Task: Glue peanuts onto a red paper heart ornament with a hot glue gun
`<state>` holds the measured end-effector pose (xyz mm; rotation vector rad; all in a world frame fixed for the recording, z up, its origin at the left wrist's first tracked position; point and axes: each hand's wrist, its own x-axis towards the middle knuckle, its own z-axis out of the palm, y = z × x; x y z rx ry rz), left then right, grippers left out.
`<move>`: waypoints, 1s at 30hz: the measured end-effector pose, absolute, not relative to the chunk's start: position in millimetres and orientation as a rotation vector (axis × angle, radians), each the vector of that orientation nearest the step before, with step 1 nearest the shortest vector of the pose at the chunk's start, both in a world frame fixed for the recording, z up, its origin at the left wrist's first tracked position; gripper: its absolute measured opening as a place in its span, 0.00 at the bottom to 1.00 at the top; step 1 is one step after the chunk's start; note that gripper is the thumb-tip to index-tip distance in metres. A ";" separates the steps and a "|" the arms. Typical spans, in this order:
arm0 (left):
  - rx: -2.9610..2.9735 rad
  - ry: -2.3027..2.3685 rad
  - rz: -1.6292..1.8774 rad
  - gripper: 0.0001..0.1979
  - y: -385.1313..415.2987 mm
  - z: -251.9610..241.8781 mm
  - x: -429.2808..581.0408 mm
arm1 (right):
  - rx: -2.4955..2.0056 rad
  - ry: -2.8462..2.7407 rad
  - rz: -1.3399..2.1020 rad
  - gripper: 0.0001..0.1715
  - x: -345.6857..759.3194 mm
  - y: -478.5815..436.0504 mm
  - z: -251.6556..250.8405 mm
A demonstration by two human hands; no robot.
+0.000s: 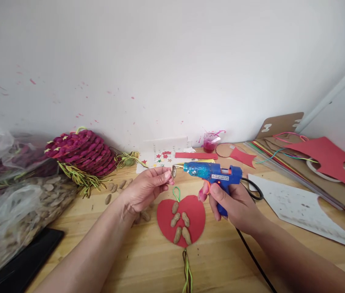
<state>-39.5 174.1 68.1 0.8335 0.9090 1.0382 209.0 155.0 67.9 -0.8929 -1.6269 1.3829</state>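
Between thumb and fingers, my left hand [148, 187] pinches a peanut shell [174, 172], its hollow side partly turned toward me. My right hand [231, 203] grips a blue hot glue gun [211, 172] by its handle, fingers around the orange trigger. The gun's metal nozzle points left and meets or nearly meets the shell's upper edge. Below both hands lies a red paper heart [163, 219] with several peanut shells [185, 219] on it. A green loop [176, 193] sticks up from its top, and a yarn tassel [187, 272] hangs from its bottom tip.
At left are a clear bag of peanuts [47, 195], a black flat object [29, 260] and stacked magenta pieces [87, 152]. Loose peanuts [108, 199] lie nearby. Star stickers [164, 155] and a pink-stained cup [210, 142] stand behind. Cut red paper [327, 154] and cardboard lie right; the gun's cord [254, 260] trails forward.
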 end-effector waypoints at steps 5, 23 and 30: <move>0.833 0.911 1.035 0.23 174.7 67.7 -40.3 | -0.914 -1.623 1.378 0.30 208.6 153.6 69.6; 0.822 0.911 1.026 0.23 173.5 67.5 -39.5 | -0.926 -1.620 1.381 0.29 209.3 155.1 66.2; 0.843 0.903 1.020 0.21 173.3 67.8 -41.6 | -0.947 -1.615 1.356 0.30 209.0 154.6 68.2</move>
